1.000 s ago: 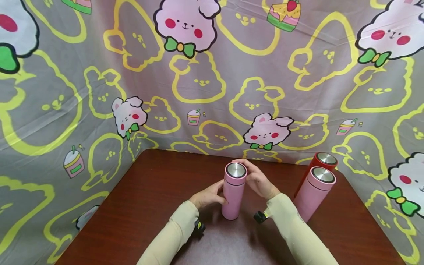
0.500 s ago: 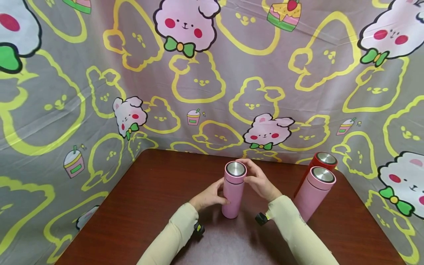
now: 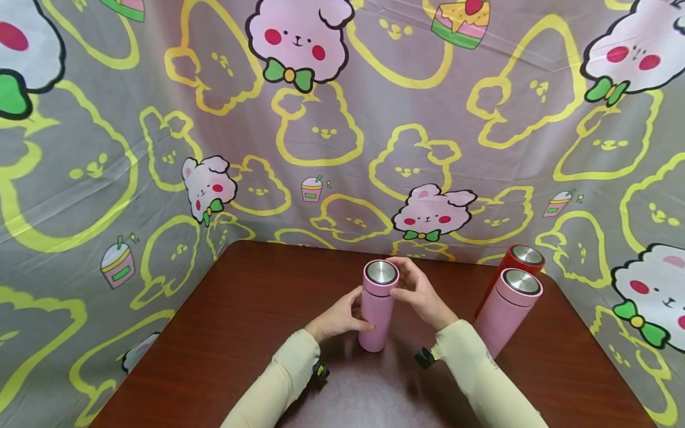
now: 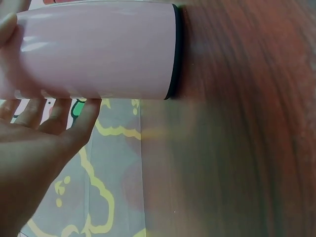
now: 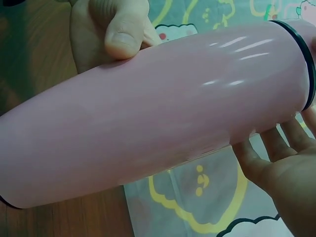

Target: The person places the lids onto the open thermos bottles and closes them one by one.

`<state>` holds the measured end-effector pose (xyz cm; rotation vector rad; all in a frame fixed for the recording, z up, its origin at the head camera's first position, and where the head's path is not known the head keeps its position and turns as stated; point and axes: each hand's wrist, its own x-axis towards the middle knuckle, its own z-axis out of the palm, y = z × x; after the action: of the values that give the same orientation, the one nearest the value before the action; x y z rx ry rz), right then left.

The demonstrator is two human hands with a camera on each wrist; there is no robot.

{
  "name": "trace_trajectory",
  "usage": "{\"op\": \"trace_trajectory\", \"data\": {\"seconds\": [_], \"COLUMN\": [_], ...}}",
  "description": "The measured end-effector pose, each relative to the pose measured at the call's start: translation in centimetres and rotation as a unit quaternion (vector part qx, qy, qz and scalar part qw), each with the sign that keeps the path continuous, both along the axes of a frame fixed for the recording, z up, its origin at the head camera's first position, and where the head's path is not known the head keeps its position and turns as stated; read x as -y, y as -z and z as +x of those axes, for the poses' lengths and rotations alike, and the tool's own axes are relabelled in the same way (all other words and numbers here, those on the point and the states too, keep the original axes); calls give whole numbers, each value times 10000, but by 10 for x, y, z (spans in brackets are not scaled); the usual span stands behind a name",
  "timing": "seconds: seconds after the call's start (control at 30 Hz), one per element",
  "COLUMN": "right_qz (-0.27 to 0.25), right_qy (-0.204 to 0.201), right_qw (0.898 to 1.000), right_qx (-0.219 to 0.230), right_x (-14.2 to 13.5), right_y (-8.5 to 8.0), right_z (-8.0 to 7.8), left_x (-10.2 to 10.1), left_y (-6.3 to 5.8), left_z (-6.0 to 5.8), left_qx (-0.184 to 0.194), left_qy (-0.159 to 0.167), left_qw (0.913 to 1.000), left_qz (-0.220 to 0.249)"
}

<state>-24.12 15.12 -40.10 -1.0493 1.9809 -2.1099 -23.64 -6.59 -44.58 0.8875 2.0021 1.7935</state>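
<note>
A pink thermos bottle (image 3: 377,318) with a steel-topped lid (image 3: 382,273) stands upright near the middle of the table. My left hand (image 3: 336,318) grips its body from the left, thumb across the front. The right hand (image 3: 423,297) holds the top from the other side, its thumb by the dark seam under the lid and its fingers reaching behind. In the left wrist view the bottle's black base rim (image 4: 176,52) is close to the table. The right wrist view has the left thumb (image 5: 123,44) against the body and right-hand fingers (image 5: 271,148) along the far side.
A second pink bottle (image 3: 508,315) stands to the right, beside my right forearm. Partly hidden behind it is a red bottle (image 3: 511,258). The brown wooden table (image 3: 241,321) meets a cartoon-print cloth (image 3: 332,178) at the back and sides.
The right thumb has come round onto the bottle's front near the lid seam, and the right wrist has shifted slightly right. My left thumb reaches a little further across. The other bottles stay put.
</note>
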Motion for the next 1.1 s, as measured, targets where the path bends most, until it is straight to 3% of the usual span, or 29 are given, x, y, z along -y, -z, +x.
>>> {"op": "trace_trajectory", "data": {"seconds": [0.3, 0.73, 0.8, 0.93, 1.1], "right_qz": [231, 65, -77, -484, -731], "right_qy": [463, 751, 547, -342, -1252], "right_qw": [9986, 9969, 9983, 9982, 9890], "right_qx": [-87, -245, -169, 4, 299], "right_x": [1, 4, 4, 2, 1], "right_y": [0, 4, 5, 5, 1], "right_z": [6, 10, 9, 3, -8], "left_x": [0, -1, -1, -1, 3], "left_y": [-3, 0, 1, 14, 26], "left_z": [2, 1, -1, -11, -22], "left_qx": [-284, -129, -193, -187, 334], "left_qy": [-207, -205, -152, 12, 463], "left_qw": [9985, 9994, 9995, 9997, 9984], "left_qz": [-427, -239, -190, -162, 46]}}
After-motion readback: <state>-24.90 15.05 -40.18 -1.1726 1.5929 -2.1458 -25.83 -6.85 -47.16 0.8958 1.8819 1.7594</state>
